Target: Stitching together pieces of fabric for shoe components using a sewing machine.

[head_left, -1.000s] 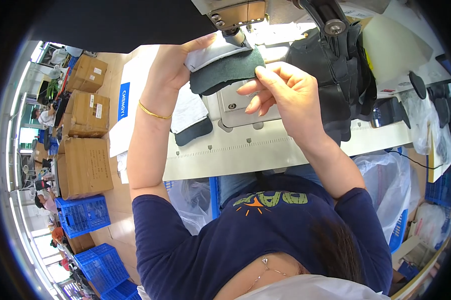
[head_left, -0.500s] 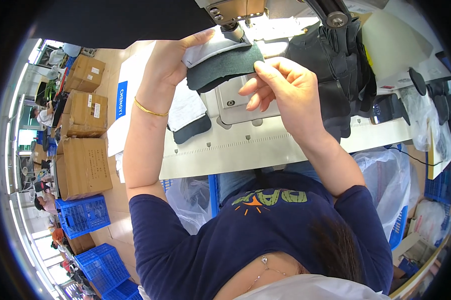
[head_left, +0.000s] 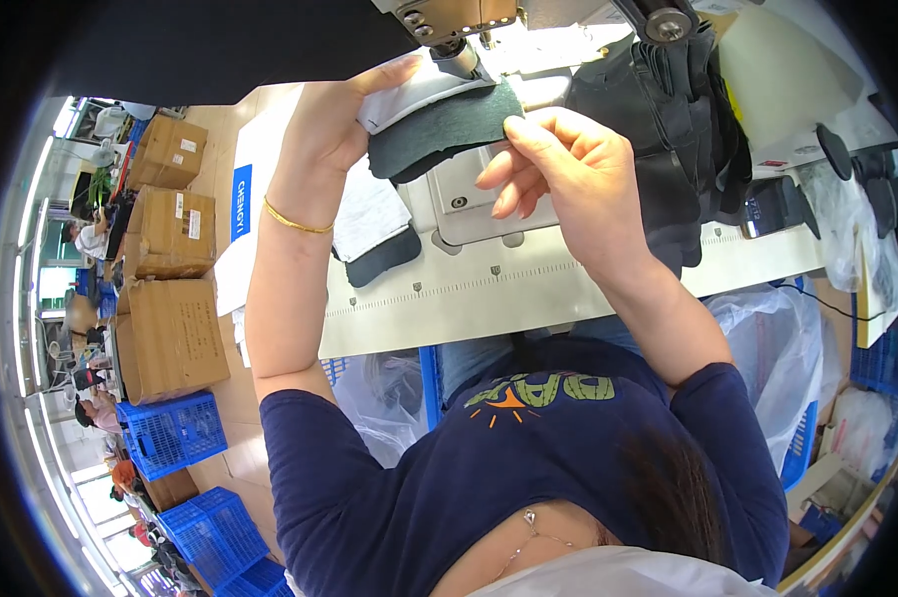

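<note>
Under the presser foot (head_left: 457, 62) of a sewing machine lies a layered fabric piece, its dark green-black layer (head_left: 439, 129) below a white layer (head_left: 409, 103). At its left end my left hand (head_left: 331, 124) grips it, thumb along the upper edge and the other fingers mostly hidden. My right hand (head_left: 573, 164) pinches the dark layer's right corner between thumb and forefinger, the other fingers loosely curled. Below the left hand, a white fabric piece (head_left: 369, 219) rests over a dark one (head_left: 384, 259) on the machine table (head_left: 449, 298).
Right of the machine is a heap of black fabric pieces (head_left: 638, 129), with a phone (head_left: 767, 209) beyond it. Plastic-lined blue crates flank my lap. Cardboard boxes (head_left: 175, 338) and blue crates (head_left: 175, 433) stand on the floor at left; several people work farther off.
The view has shifted slightly. Both hands keep their grip, and the fabric stays under the presser foot with hardly any visible movement.
</note>
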### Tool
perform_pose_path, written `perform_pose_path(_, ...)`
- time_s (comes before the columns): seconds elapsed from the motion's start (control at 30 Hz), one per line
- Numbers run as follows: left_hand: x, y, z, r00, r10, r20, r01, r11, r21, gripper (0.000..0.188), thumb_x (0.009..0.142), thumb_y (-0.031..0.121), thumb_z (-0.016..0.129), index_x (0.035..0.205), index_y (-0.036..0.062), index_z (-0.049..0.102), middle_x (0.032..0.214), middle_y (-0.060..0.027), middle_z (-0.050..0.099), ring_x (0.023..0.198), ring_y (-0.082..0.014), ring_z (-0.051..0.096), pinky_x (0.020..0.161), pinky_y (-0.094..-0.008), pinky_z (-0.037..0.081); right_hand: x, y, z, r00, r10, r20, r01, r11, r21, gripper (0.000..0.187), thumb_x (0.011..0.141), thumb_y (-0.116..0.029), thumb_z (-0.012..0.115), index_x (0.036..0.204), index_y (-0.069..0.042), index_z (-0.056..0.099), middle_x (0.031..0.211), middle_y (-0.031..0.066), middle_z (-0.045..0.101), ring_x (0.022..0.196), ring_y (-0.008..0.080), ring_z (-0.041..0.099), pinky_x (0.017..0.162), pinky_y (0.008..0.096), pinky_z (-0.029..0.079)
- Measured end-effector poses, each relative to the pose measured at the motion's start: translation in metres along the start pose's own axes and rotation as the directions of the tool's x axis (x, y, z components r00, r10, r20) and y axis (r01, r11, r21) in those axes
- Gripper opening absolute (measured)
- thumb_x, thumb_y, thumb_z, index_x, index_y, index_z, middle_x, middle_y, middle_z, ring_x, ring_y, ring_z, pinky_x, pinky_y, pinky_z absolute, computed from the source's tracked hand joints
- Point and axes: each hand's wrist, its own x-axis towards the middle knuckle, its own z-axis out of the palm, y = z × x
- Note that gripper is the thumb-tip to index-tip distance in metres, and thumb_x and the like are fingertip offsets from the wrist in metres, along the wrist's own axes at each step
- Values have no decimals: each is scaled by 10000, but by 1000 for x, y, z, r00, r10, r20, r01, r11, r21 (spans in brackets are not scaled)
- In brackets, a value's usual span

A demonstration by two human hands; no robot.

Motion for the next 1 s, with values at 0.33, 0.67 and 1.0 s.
perform_pose_path(0.33,8,-1,-10,982,-168,84,166,985,40,308,855,117,699,1115,-32,635,1031,-148,691,911,-227,687,839,-322,549,-1,6,9,1000,16,-5,-16,999,29,198,995,-155,566,872,-16,636,748,90,727,556,88,656,494,201,465)
perform_pose_path(0.67,13,-8,-27,982,-156,105,157,988,4,266,880,118,687,1092,-37,650,1013,-147,707,846,-204,707,773,-295,568,-3,2,8,1000,-25,-2,25,1000,-4,196,1001,-156,559,894,-11,636,745,87,725,556,89,657,507,197,475)
perform_pose_path(1.0,10,-11,-13,995,-7,104,10,1000,-24,265,867,93,710,1092,-30,644,1006,-135,698,895,-212,697,816,-322,571,-2,2,6,1000,-18,0,18,1000,1,205,997,-160,556,875,-17,638,743,87,724,557,90,654,511,204,464)
